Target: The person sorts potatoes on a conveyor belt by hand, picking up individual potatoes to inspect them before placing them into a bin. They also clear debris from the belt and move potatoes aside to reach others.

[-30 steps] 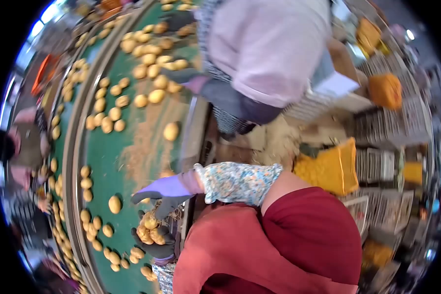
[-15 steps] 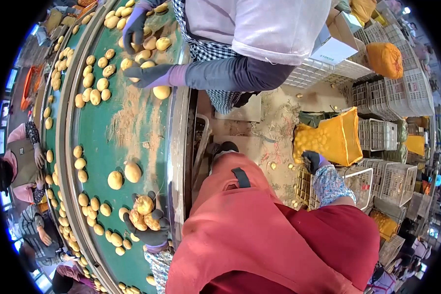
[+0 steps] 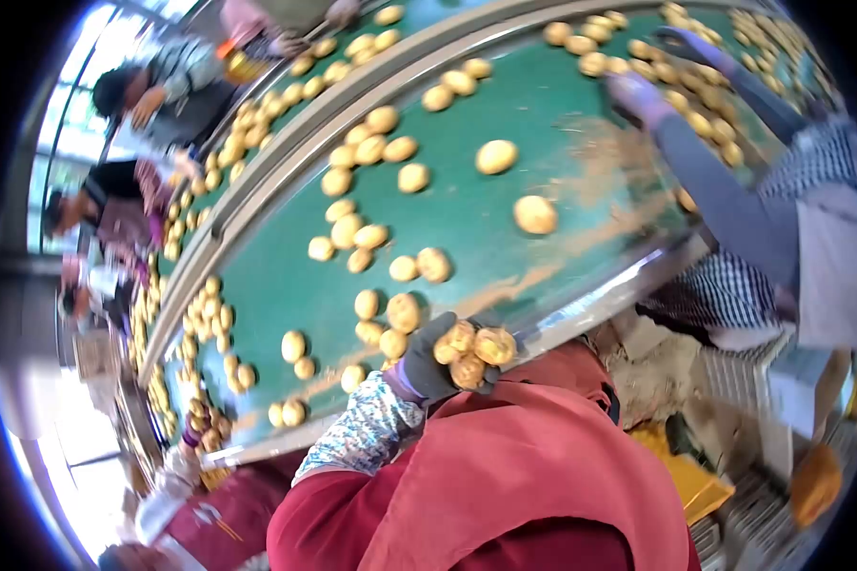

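My left hand (image 3: pixel 428 364), in a dark glove with a floral sleeve, is closed around a small cluster of potatoes (image 3: pixel 466 370). It is held at the near edge of the green conveyor belt (image 3: pixel 467 224), close to my red apron (image 3: pixel 533 457). Just beyond the hand, loose potatoes (image 3: pixel 403 312) lie on the belt, and two larger ones rest apart further up, one of them a pale yellow potato (image 3: pixel 535 215). My right hand is out of sight.
A metal rail (image 3: pixel 628 285) edges the belt. On the right, a co-worker's gloved hand (image 3: pixel 638 98) reaches among potatoes. Other people work across the belt and at lower left. Behind me are a yellow mesh bag (image 3: pixel 690 485), a white box (image 3: pixel 809 390) and crates (image 3: pixel 762 514).
My view has swung left along the belt. My left hand, still holding the potatoes, has come to the belt's edge by my body. My right hand, earlier beside the yellow bag, has left view.
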